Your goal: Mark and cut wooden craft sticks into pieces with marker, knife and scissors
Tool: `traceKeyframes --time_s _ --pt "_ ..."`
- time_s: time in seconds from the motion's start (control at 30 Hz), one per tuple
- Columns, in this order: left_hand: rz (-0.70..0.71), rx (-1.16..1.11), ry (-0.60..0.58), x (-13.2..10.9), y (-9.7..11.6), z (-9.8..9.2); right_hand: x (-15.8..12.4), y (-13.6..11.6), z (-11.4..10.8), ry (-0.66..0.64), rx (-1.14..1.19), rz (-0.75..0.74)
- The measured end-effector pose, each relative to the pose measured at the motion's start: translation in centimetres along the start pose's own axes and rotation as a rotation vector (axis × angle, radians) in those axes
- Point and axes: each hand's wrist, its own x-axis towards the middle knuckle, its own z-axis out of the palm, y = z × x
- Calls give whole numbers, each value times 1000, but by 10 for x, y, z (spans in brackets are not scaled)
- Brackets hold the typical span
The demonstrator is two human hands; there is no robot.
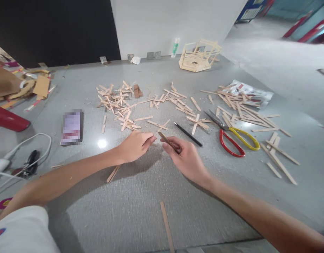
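My right hand [183, 154] pinches a short wooden craft stick [165, 137] that points up and to the left. My left hand [135, 144] is closed in a pinch just to its left, its fingertips close to the stick's tip; whether it holds anything I cannot make out. Both hands hover low over the grey floor [130, 207]. Beyond them lie scattered wooden sticks [120, 102]. A black pen [187, 134] lies just right of my right hand.
Scissors with red and yellow handles [234, 137] lie to the right, amid longer sticks [279, 158]. A hexagonal stick model [199, 55] and a glue tube [175, 47] stand by the far wall. A phone [71, 127], cables and cardboard scraps lie left. One stick [166, 225] lies near me.
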Motion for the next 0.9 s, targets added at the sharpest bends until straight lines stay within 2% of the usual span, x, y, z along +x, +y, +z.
traceKeyframes --time_s 0.1,0.23,0.37,0.47,0.67,0.9 --pt "-17 -15 15 -2 3 1 5 -8 -7 -150 87 89" --pt "-14 -45 14 -5 11 -3 6 -22 -18 -443 295 283" --pt "1 -110 -14 -8 21 -12 -1 -32 -26 -561 505 325" --pt "20 -122 -31 -10 27 -18 -8 -35 -27 -566 563 323" --pt "52 -98 -48 -10 30 -23 -16 -31 -22 -456 644 297" --pt "62 -75 -43 -7 27 -20 -14 -33 -16 -345 504 234"
